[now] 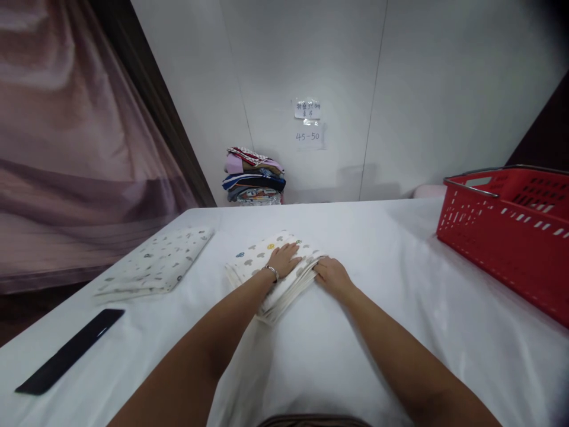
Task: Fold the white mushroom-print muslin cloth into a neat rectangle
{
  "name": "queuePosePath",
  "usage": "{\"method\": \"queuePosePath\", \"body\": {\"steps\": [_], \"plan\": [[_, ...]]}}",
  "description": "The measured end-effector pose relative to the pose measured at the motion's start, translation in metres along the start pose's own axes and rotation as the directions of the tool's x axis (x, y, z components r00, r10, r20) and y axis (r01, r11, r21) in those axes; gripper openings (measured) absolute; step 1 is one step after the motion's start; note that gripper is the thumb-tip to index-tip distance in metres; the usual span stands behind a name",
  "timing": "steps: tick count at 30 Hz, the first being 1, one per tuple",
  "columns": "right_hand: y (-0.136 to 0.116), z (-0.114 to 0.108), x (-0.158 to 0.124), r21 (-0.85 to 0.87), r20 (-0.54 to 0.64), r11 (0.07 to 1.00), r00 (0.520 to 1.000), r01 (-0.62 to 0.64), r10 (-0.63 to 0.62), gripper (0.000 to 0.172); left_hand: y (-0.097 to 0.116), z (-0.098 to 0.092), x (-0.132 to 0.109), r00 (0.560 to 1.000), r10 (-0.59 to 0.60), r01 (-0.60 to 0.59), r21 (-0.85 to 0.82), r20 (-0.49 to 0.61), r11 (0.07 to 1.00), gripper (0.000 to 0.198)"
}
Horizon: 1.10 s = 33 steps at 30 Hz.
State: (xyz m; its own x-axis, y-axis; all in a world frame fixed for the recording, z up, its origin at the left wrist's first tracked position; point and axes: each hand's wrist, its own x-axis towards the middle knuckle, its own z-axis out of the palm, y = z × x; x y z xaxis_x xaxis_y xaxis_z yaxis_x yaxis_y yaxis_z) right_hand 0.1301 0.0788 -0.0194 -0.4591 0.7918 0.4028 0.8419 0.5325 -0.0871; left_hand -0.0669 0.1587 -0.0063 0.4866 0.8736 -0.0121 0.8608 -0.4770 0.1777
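Observation:
A folded white cloth (253,256) printed with small grey, blue and yellow motifs lies at the middle of the table, its layered edges facing me. My left hand (283,261) rests flat on top of it, fingers stretched out, a bracelet at the wrist. At the cloth's right corner, my right hand (332,276) has its fingers closed on the layered edge. The right thumb and part of the grip are hidden. Farther left lies another folded patterned white cloth (160,261), touched by neither hand.
A black flat strip (71,353) lies at the table's left front. A red plastic basket (502,231) with metal handles stands at the right. Beyond the white table (355,228) is a stack of folded fabrics (254,178) by the wall. A pink curtain (80,130) hangs at left.

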Motion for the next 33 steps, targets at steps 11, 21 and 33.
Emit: {"method": "queuePosePath", "body": {"steps": [11,21,33], "plan": [[-0.009,0.006,-0.002,-0.021,-0.131,0.997,0.988,-0.079,0.076,0.017,0.002,0.001,-0.002,1.000,0.011,-0.011,0.040,-0.012,0.999,0.051],[-0.012,0.000,-0.001,-0.070,-0.156,0.997,0.987,-0.044,0.032,0.016,0.003,0.000,-0.002,1.000,0.007,-0.007,0.025,-0.012,1.000,0.053],[-0.014,0.008,0.004,-0.095,-0.113,0.995,0.993,0.019,-0.030,0.020,0.006,-0.007,-0.001,1.000,-0.011,0.011,0.026,0.007,1.000,0.051]]}}
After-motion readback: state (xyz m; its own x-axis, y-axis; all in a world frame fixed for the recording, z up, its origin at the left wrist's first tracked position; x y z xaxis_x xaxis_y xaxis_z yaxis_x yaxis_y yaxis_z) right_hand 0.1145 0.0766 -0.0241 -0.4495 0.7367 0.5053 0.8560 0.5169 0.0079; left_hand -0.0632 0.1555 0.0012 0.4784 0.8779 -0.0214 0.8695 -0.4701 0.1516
